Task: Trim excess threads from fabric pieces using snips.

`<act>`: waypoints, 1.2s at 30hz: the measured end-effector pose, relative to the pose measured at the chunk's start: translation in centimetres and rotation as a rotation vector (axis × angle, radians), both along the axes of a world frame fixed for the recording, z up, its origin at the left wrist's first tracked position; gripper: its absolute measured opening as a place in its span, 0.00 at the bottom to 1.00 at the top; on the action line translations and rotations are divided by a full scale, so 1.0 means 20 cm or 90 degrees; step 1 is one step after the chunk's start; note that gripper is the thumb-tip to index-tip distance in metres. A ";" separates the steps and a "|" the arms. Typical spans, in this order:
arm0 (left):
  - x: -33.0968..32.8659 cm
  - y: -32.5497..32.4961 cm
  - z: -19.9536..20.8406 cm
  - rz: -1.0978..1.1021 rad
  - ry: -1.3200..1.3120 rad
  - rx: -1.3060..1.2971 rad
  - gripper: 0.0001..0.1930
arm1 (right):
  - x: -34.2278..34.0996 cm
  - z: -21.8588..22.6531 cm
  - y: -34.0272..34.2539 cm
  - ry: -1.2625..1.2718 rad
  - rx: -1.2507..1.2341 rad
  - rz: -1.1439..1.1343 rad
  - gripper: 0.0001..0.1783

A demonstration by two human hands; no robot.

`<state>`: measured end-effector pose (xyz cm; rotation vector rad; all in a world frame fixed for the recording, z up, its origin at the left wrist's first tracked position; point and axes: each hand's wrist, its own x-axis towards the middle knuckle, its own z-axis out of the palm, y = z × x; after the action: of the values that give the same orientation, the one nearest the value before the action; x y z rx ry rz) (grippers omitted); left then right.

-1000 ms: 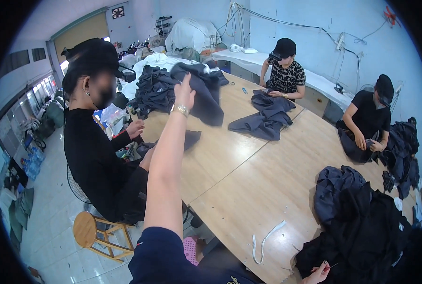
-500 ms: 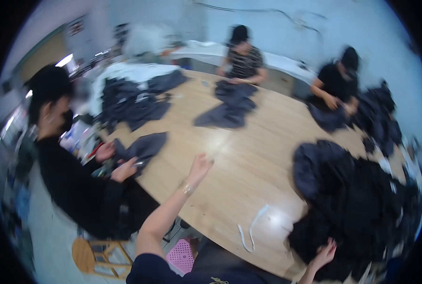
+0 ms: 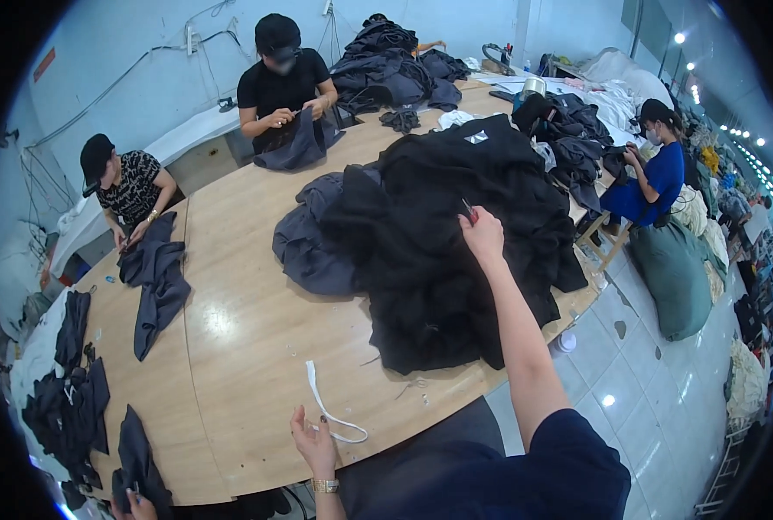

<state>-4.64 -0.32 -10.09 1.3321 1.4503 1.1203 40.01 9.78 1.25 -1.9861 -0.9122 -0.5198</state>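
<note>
Currently, the right hand is positioned over the black fabric pile on the table; its fingers are closed around a small red-handled tool. Contact between tool and cloth cannot be determined. The left hand is located at the near table edge, fingers parted and partly curled, gripping nothing visible. A white strip lies just beside it; whether they touch cannot be confirmed.

Containers: a green sack lies on the tiled floor, right of the table; its contents are hidden. A small white tub is located by the right table edge; its contents cannot be seen.

Clearance: bare tabletop extends from the grey bundle, adjoining the black fabric pile, leftward to the dark grey cloth before a seated co-worker. The black fabric pile reaches the right table edge.

Labels: a white label is located at the far part of the black fabric pile; its marking is illegible.
</note>
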 end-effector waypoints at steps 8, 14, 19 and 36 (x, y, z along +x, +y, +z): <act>-0.05 -0.03 0.03 0.018 0.016 0.019 0.21 | -0.29 0.11 0.00 0.023 0.077 0.112 0.08; -0.01 0.08 -0.08 0.033 0.176 0.116 0.19 | -0.71 0.05 0.22 -0.007 -0.042 0.549 0.04; 0.03 0.07 -0.16 0.053 0.375 0.167 0.18 | -0.88 -0.38 0.48 -0.080 -0.467 0.623 0.13; 0.04 0.07 -0.17 0.050 0.422 0.171 0.19 | -0.99 -0.24 0.36 0.133 -0.175 0.765 0.08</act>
<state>-3.89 1.15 -13.42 1.9764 1.8740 0.9884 20.23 16.96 -3.46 -1.3064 -1.8444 0.5044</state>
